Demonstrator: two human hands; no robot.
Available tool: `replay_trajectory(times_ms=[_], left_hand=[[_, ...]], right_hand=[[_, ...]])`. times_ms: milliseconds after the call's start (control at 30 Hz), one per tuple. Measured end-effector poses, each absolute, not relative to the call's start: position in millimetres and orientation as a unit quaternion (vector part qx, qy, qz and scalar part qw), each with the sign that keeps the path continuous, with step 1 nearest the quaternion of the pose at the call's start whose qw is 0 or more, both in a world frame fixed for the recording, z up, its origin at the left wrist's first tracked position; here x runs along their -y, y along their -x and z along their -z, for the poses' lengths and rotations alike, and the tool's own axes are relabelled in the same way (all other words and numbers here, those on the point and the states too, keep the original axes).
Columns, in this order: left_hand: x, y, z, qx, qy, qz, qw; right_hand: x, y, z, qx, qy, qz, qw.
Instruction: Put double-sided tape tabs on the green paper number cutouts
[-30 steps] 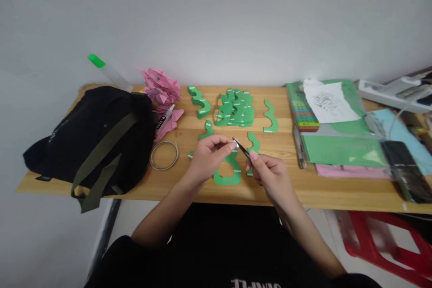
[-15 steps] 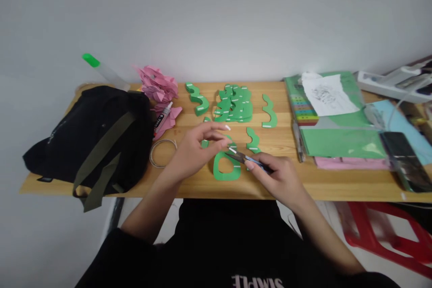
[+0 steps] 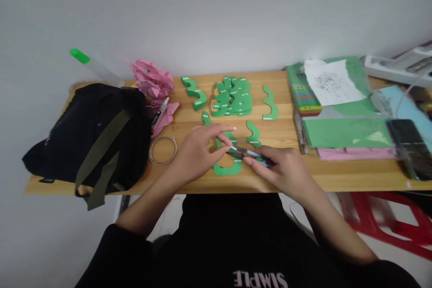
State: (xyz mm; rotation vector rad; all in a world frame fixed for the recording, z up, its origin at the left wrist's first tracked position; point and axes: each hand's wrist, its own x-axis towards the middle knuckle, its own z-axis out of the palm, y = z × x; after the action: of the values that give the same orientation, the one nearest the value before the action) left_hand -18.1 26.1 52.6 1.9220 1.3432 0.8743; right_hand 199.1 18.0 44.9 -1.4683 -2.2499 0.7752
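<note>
My right hand (image 3: 281, 166) grips what look like dark pointed tweezers (image 3: 251, 153), partly hidden by the fingers, with pale blue on the grip. Their tips point left, at the fingertips of my left hand (image 3: 199, 150). A small white strip (image 3: 233, 147) sits at those fingertips; my thumb and a finger pinch it while the index finger sticks out. Below both hands lies a green ring-like cutout (image 3: 227, 171) with white strips on it, partly covered. Wavy green cutouts (image 3: 253, 132) lie beside it, and a pile of more green cutouts (image 3: 232, 96) is behind.
At left are a black bag (image 3: 101, 139), crumpled pink paper (image 3: 153, 78), a glue tube (image 3: 159, 114) and a tape roll (image 3: 162, 150). Green paper packs (image 3: 347, 132), a phone (image 3: 410, 146) and a white power strip (image 3: 391, 69) lie at right. A wall rises behind the table.
The view has shifted slightly. The tips of the tweezers have come closer to my left fingertips and the white strip, and my left index finger reaches a little further right.
</note>
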Motion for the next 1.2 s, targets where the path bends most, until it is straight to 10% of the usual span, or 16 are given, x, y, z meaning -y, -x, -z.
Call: replay_trajectory(times_ms=[600, 867, 1200], left_hand=[[-36.3, 9.1, -39.7, -0.539, -0.678, -0.327, 0.377], [-41.5, 2.0, -36.9, -0.531, -0.602, -0.357, 0.477], [-63.5, -10.7, -23.0, -0.533, -0.565, -0.389, 0.495]], right_hand=[[-25.0, -189.2, -36.9, 0.787, 0.606, -0.109, 0.027], [-49.7, -192.3, -14.9, 0.545, 0.562, -0.526, 0.332], [-65.2, -194.6, -14.0, 0.476, 0.566, -0.572, 0.356]])
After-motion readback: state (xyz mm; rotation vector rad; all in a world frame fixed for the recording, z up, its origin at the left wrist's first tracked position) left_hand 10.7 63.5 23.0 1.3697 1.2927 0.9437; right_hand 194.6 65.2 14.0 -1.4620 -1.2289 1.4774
